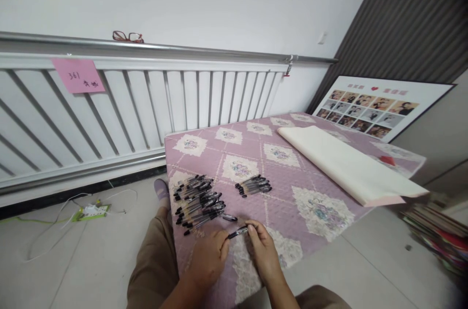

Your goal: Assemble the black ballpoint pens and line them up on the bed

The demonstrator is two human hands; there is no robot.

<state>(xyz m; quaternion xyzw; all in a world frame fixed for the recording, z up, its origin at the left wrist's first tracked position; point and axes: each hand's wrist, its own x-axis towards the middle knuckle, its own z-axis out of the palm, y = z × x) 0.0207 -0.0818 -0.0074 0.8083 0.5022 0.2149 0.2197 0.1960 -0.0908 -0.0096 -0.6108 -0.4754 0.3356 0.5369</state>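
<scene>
Between my two hands, a pen (238, 232) with a black cap is held just above the near edge of the table. My left hand (210, 256) has its fingers closed on one end of it. The other end sits between the thumb and fingers of my right hand (263, 248). Just beyond my left hand lies a large pile of similar black-capped pens (199, 202). A smaller row of such pens (254, 185) rests farther right, a short way beyond my right hand.
A purple floral cloth (256, 145) covers the table. A cream sheet (329, 158), partly rolled, lies on its right side. A photo board (369, 104) leans behind. Along the wall runs a radiator (204, 97), with glasses (127, 37) above. A power strip (91, 212) lies on the floor.
</scene>
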